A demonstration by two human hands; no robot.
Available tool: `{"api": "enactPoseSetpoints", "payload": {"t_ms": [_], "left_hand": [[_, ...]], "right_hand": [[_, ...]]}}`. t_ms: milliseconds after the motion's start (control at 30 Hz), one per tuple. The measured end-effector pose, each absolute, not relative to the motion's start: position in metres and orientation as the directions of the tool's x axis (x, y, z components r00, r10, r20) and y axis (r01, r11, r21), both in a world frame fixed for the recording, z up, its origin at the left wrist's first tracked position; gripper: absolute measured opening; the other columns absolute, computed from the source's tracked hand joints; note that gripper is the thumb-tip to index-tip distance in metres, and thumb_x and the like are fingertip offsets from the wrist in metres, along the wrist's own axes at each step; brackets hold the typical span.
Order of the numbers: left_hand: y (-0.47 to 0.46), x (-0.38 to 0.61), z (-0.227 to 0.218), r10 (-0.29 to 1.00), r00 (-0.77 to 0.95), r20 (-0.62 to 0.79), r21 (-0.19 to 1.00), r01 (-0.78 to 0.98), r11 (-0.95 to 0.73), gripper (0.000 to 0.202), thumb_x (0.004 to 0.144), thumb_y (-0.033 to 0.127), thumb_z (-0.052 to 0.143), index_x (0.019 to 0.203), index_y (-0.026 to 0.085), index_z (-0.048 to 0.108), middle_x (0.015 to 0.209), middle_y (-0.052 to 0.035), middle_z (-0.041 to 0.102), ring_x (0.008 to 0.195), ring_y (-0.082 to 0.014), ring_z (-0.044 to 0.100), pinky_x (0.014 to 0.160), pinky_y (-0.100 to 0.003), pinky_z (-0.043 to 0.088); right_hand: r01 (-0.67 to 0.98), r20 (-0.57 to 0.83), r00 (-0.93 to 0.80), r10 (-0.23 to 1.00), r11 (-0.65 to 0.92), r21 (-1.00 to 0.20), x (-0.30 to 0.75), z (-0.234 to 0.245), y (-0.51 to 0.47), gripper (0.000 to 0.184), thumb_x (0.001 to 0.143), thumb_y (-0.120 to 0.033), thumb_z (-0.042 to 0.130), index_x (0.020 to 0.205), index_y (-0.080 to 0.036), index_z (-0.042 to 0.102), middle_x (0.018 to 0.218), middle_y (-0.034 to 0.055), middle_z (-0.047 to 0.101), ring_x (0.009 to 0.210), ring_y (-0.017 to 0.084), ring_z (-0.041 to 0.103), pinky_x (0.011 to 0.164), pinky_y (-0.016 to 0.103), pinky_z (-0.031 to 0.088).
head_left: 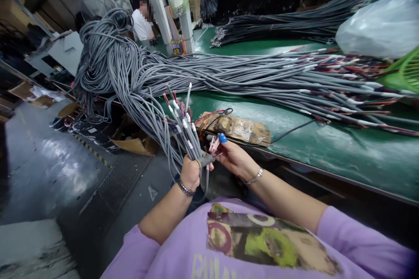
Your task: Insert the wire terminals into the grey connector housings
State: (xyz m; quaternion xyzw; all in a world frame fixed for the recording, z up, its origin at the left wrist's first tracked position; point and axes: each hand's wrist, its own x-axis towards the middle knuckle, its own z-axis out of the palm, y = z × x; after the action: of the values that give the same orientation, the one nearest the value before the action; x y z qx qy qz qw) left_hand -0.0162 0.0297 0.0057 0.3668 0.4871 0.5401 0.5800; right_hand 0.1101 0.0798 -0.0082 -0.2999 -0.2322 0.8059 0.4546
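My left hand [190, 173] is closed around a bundle of grey cables [193, 139], whose ends point up and show white sleeves and bare coloured wires. One cable end [206, 160] sticks out sideways from this hand, toward the right. At that end, my right hand [235, 159] pinches a small pale pink clip [214, 144] between thumb and fingers, with thin coloured wires by the fingertips. A blue covering sits on one of its digits. Just beyond the hands, a worn wooden board [242, 128] with red and black leads lies at the bench edge.
A long heap of grey cables [209, 74] spans the green bench [327, 152] and hangs over its left end. Behind lie a darker cable bundle [281, 26], a plastic bag [379, 24] and a green basket [402, 72]. Another person [142, 24] is beyond the metal posts. A cardboard box [134, 139] stands below.
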Motion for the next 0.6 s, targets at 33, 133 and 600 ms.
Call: {"api": "enactPoseSetpoints", "payload": {"t_ms": [33, 133, 600], "left_hand": [[0.0297, -0.0157, 0.0052, 0.982, -0.058, -0.182, 0.948, -0.276, 0.16, 0.019, 0.062, 0.027, 0.07, 0.051, 0.014, 0.06, 0.044, -0.0018, 0.057, 0.042, -0.0113, 0.05, 0.047, -0.025, 0.04], [0.0292, -0.0146, 0.0034, 0.978, -0.06, -0.198, 0.946, -0.273, 0.175, 0.019, 0.061, 0.026, 0.07, 0.05, 0.014, 0.06, 0.044, -0.0018, 0.057, 0.042, -0.0111, 0.05, 0.047, -0.025, 0.04], [0.0285, -0.0163, 0.0063, 0.971, -0.054, -0.231, 0.947, -0.24, 0.212, 0.027, 0.058, 0.034, 0.072, 0.047, 0.014, 0.058, 0.043, -0.002, 0.055, 0.04, -0.0104, 0.049, 0.045, -0.024, 0.039]], "right_hand": [[-0.605, -0.28, -0.391, 0.877, -0.474, -0.64, 0.1092, -0.0078, 0.0799, 0.035, 0.066, -0.051, 0.073, 0.068, -0.017, 0.063, 0.063, -0.0009, 0.061, 0.059, 0.011, 0.051, 0.06, 0.027, 0.041], [-0.626, -0.294, -0.376, 0.879, -0.475, -0.618, 0.1074, -0.0071, 0.0796, 0.034, 0.065, -0.049, 0.075, 0.071, -0.017, 0.064, 0.063, -0.0011, 0.061, 0.059, 0.011, 0.052, 0.06, 0.027, 0.041], [-0.606, -0.276, -0.341, 0.899, -0.434, -0.666, 0.1052, -0.0083, 0.0794, 0.038, 0.064, -0.054, 0.073, 0.066, -0.018, 0.061, 0.061, -0.0007, 0.059, 0.057, 0.012, 0.049, 0.06, 0.028, 0.042]]}}
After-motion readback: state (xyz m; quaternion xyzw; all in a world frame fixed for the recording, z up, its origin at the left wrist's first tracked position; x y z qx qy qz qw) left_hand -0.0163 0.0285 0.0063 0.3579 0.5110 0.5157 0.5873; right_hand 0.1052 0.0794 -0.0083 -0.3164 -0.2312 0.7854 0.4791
